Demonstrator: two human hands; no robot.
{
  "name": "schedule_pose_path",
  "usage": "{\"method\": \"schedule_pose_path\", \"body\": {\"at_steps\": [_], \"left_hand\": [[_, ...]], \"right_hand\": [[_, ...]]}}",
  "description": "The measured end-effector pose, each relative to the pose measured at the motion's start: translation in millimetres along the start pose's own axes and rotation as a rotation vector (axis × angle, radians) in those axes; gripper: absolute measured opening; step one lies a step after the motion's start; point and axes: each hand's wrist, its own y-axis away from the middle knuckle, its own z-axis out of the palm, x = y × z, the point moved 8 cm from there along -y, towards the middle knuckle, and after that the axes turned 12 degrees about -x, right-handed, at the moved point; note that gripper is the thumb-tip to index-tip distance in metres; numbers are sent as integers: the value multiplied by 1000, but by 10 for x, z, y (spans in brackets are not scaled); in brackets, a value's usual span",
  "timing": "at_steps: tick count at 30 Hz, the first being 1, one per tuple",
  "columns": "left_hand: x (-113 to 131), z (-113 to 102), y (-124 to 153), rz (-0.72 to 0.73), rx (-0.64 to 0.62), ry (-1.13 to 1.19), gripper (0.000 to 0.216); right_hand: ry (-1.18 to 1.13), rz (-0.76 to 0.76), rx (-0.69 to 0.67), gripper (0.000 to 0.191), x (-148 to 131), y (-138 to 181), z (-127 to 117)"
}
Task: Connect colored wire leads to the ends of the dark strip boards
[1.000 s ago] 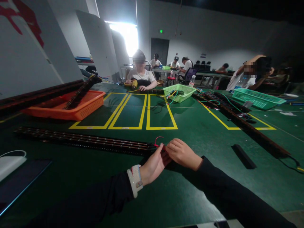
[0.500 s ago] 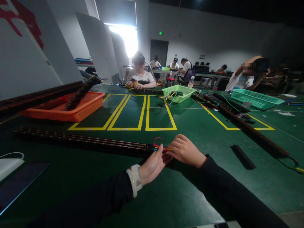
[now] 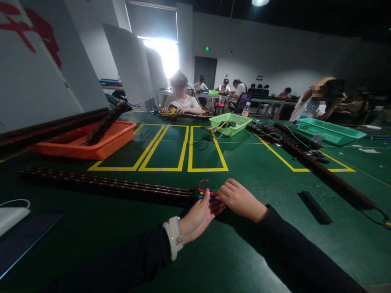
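A long dark strip assembly (image 3: 116,183) with rows of shiny dots lies across the table in front of me. From its right end come coloured wires (image 3: 202,194), red, yellow and blue. My left hand (image 3: 198,215) is closed on these wires, thumb on top and fingers beneath them. Just to its right, my right hand (image 3: 241,199) pinches the wires' free ends between thumb and fingertips. The tips themselves are hidden by the fingers. One thin red wire (image 3: 204,181) curls upward, outside both hands.
An orange basket (image 3: 105,150) holds a dark strip at the left. Green baskets (image 3: 230,129) stand farther back. A loose black bar (image 3: 314,207) and a long dark strip (image 3: 330,173) lie to the right. A tablet-like panel (image 3: 30,232) is at the left edge. Several people sit beyond.
The whole scene sits slightly lower in view as the camera tilts up. Both hands stay at the wires, with only slight finger shifts.
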Motion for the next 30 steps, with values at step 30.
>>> {"method": "schedule_pose_path", "body": {"at_steps": [30], "left_hand": [[2, 95, 64, -112, -76, -119, 40]], "right_hand": [[-1386, 585, 90, 44, 611, -13, 862]]}}
